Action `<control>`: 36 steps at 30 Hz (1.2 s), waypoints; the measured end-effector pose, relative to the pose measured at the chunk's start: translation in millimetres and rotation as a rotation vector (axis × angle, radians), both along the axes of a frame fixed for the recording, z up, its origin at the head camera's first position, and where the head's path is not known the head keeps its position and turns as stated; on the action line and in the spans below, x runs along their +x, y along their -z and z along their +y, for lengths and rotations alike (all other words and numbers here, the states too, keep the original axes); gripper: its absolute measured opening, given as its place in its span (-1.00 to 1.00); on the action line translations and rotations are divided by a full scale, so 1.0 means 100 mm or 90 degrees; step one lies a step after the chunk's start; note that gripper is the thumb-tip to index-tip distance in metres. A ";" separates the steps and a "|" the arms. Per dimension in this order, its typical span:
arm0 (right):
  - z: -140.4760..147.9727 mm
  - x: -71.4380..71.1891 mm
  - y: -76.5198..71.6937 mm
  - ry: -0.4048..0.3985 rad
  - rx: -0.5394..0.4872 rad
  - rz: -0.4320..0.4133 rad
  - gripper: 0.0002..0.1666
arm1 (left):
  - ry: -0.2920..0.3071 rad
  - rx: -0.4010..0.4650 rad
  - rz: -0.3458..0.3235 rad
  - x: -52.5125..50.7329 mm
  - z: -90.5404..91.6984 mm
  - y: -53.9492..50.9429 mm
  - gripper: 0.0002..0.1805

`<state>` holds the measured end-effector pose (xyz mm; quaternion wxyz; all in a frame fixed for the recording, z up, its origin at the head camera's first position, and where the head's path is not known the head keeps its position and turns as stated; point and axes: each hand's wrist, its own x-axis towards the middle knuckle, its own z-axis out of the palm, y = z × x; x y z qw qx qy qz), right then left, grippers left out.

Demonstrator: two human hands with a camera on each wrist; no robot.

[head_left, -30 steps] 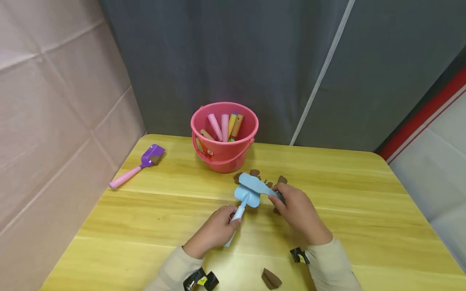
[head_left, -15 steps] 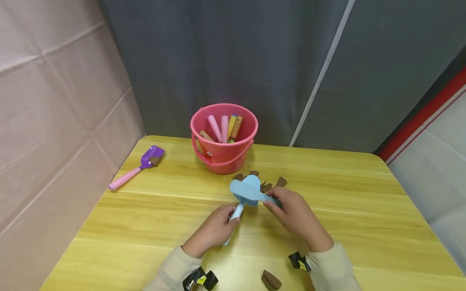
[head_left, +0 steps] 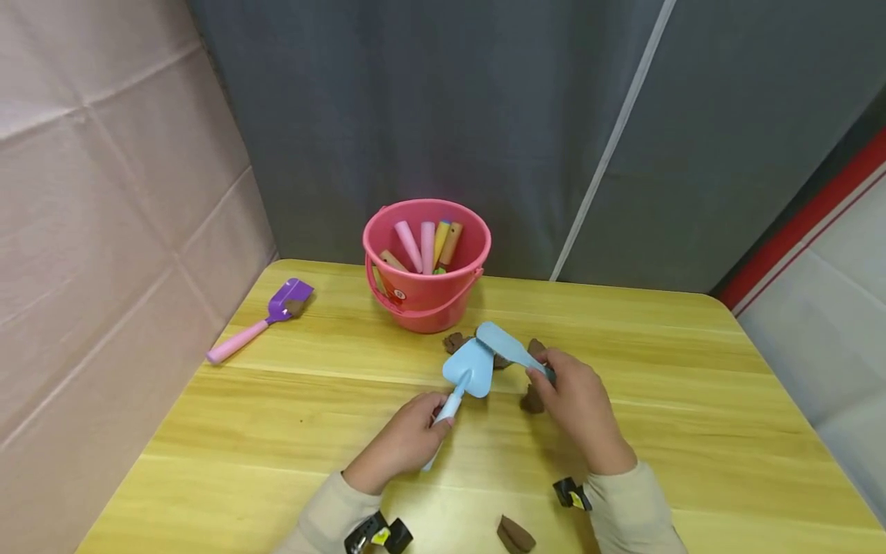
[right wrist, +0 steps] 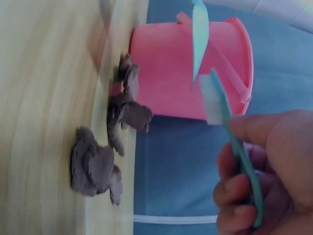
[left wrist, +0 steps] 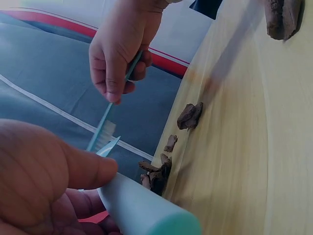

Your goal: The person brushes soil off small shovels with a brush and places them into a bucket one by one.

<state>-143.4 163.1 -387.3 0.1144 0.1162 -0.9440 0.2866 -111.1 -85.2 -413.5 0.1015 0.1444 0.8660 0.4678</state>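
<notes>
My left hand (head_left: 408,435) grips the handle of a light-blue toy trowel (head_left: 469,368), its blade raised over the table and pointing away from me. In my right hand (head_left: 577,404) is a light-blue brush (head_left: 505,345), whose white bristles (right wrist: 211,100) show in the right wrist view. The brush head lies across the blade's far right edge in the head view; the right wrist view shows a small gap between them. Brown clay-like lumps (head_left: 455,342) lie beyond and beneath the tools, partly hidden. Another lump (head_left: 532,400) sits beside my right hand.
A pink bucket (head_left: 425,304) with several tool handles (head_left: 428,246) in it stands at the back. On the left lies a purple scoop (head_left: 287,298) with a brown piece on it. One brown lump (head_left: 515,533) is near the front of the table (head_left: 277,462).
The brush swept left over the trowel blade, then moved back right and away to the blade's far edge. My left hand and the trowel's handle hardly moved; the blade tilted slightly.
</notes>
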 end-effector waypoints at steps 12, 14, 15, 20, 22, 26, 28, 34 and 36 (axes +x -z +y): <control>-0.19 0.13 0.00 -0.205 0.009 0.002 -0.85 | 0.012 -0.021 -0.002 0.00 0.01 -0.02 -0.66; -0.16 0.10 0.02 -0.188 0.001 -0.012 -0.87 | 0.010 -0.018 -0.008 0.01 0.00 -0.02 -0.73; -0.14 0.08 0.04 -0.178 -0.006 -0.022 -0.88 | 0.009 -0.019 -0.007 0.01 0.00 -0.02 -0.78; -0.01 -0.02 0.10 -0.104 -0.052 -0.068 -0.90 | 0.007 -0.017 -0.009 0.02 0.00 -0.01 -0.85; 0.02 -0.04 0.12 -0.058 -0.056 -0.067 -0.88 | 0.009 -0.015 -0.007 0.02 -0.01 0.00 -0.87; 0.03 -0.04 0.12 -0.013 -0.059 -0.050 -0.85 | 0.010 -0.009 -0.008 0.02 -0.01 0.01 -0.88; 0.02 -0.01 0.10 -0.038 -0.065 -0.045 -0.86 | 0.010 -0.006 -0.009 0.02 -0.01 0.02 -0.89; -0.04 0.07 0.04 -0.180 -0.040 -0.029 -0.89 | 0.011 -0.014 -0.017 0.02 0.00 0.02 -0.83; -0.04 0.07 0.02 -0.191 -0.026 -0.041 -0.89 | 0.012 -0.014 -0.017 0.02 0.00 0.02 -0.82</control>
